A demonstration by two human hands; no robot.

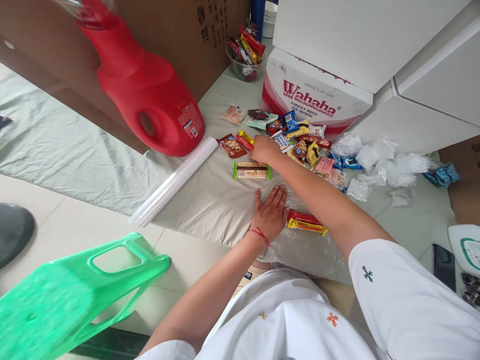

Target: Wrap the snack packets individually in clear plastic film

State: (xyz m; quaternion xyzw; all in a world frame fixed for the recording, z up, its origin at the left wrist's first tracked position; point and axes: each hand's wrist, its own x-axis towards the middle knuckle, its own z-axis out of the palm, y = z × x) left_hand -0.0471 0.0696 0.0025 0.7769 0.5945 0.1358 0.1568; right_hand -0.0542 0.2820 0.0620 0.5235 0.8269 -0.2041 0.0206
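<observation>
My left hand (269, 214) lies flat on the pale green sheet, fingers stretched out, its edge beside a clear plastic film (300, 252). Next to it, two wrapped snack bars, a red one (304, 217) and a yellow one (307, 227), lie together on the film. Farther forward, my right hand (264, 150) is curled at the end of a red and yellow snack bar (245, 140), gripping it; the fingertips are partly hidden. Near this hand are a brown cookie packet (232, 145) and a green-ended wafer bar (252, 170). Several mixed snack packets (300, 131) lie beyond it.
A roll of clear film (174, 181) and a red jug (153, 100) stand to the left. Behind are a bowl of snacks (245, 67) and a Wahaha carton (315, 95). Crumpled clear bags (390, 165) lie right; a green stool (75, 295) is front left.
</observation>
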